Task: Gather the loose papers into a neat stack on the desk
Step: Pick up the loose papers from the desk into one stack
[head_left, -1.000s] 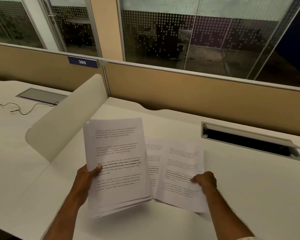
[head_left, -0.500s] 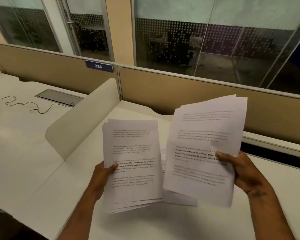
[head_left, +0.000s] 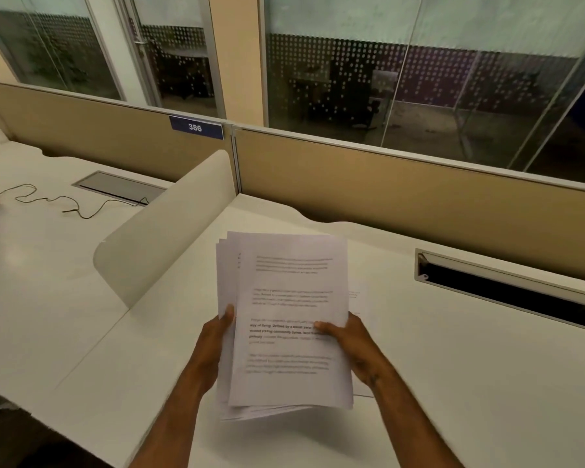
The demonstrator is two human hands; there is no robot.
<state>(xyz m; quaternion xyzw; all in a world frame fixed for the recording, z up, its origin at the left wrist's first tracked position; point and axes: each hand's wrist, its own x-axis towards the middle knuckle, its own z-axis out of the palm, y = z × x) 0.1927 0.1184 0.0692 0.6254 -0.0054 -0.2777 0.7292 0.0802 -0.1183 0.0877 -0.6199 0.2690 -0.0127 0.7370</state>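
Between the left hand (head_left: 217, 336) and right hand (head_left: 347, 342), both gripping its sides above the desk (head_left: 453, 366), the uneven paper stack (head_left: 284, 319) seems mid-gathering, so squaring its edges and collecting the sheet (head_left: 358, 298) beneath the right hand likely follows.

Printed paper stack (head_left: 286, 319), edges uneven, held above white desk (head_left: 453, 383).

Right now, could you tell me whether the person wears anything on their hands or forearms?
Nothing shows on either. The left hand and right hand are bare: no gloves, rings, watch or bands visible. Both forearms are bare to the bottom edge of the view, with no sleeve or cuff in sight. A small dark mark sits near the right wrist, too blurred to identify.
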